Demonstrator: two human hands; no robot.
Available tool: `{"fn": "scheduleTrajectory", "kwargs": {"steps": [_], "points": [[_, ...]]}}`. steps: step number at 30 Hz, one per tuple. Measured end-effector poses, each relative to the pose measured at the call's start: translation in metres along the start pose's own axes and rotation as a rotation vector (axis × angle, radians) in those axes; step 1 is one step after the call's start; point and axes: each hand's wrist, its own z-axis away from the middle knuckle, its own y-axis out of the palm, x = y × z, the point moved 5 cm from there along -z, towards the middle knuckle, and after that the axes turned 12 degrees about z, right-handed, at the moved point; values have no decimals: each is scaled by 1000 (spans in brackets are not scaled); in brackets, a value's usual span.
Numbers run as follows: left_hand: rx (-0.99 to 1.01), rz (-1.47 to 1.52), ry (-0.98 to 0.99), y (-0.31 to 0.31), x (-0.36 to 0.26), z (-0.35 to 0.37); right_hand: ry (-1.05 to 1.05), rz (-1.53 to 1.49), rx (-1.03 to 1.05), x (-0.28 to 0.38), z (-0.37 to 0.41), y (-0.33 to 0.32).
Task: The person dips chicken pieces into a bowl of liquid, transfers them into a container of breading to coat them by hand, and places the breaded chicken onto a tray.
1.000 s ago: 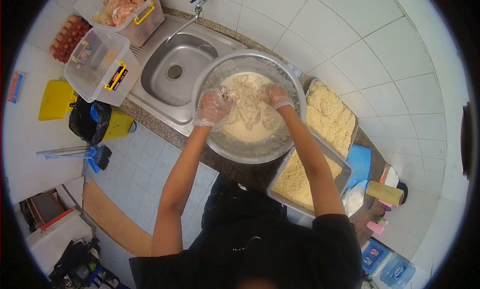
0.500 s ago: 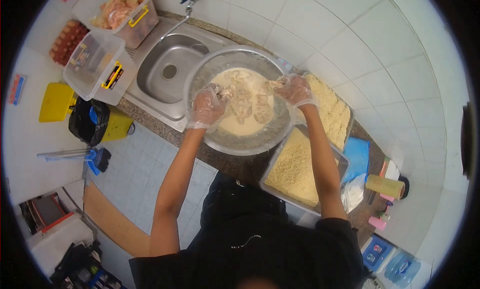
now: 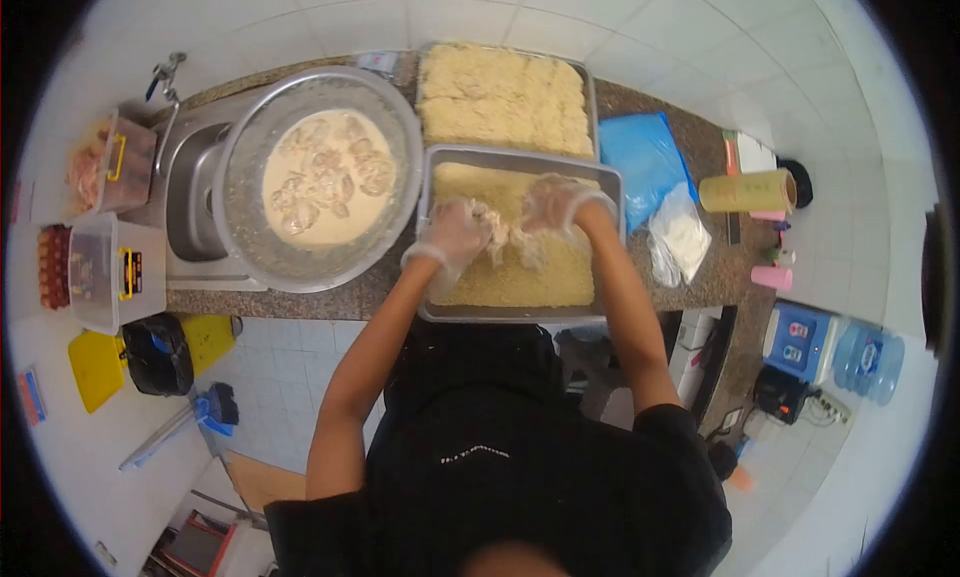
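Observation:
My left hand [image 3: 458, 235], in a clear plastic glove, grips a batter-coated piece of raw chicken [image 3: 492, 225]. Close beside it, my gloved right hand [image 3: 560, 205] has its fingers around another battered piece [image 3: 529, 249], partly covered by the glove. Both hands are over a metal tray of yellowish crumbs [image 3: 540, 292]. To the left stands a large metal bowl [image 3: 240, 227] with several chicken pieces lying in pale liquid batter [image 3: 345, 222].
Behind the crumb tray is a second tray heaped with pale, lumpy coating [image 3: 505, 102]. A blue plastic bag [image 3: 645, 162] and a roll of film [image 3: 748, 191] lie to the right. Left of the bowl are a sink [image 3: 190, 212] and plastic tubs [image 3: 118, 272].
Both hands have moved right, from above the batter bowl to the crumb tray, carrying chicken pieces. The view has turned along with them.

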Motion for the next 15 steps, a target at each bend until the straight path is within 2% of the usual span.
{"fn": "scheduleTrajectory", "kwargs": {"steps": [1,2,3,4,6,7,8,9,10,11,13,14,15], "points": [[124,69,-125,28,10,-22,16,-12,-3,-14,-12,24],[247,133,-252,48,13,-34,134,-8,70,-28,-28,51],[256,124,-240,49,6,-45,250,-1,139,-44,-37,74],[319,100,-255,47,-1,-52,258,-9,133,-57,-37,94],[388,69,-279,36,-10,-52,228,-185,-211,-75,-27,112],[331,103,-247,25,-14,-42,227,-199,-207,-74,-12,108],[274,137,-216,20,-18,-30,297,-382,-244,-74,11,91],[222,101,-391,22,-12,-11,368,-566,-278,-71,31,86],[162,65,-565,21,-6,11,501,-594,-277,-72,44,103],[288,22,-645,26,-7,32,631,-616,-277,-68,57,121],[497,-26,-772,43,2,61,545,-334,-108,-34,75,151],[585,-33,-822,58,10,73,549,-396,-28,-18,83,162],[579,-30,-835,60,4,80,552,-457,52,-4,86,171]]}}
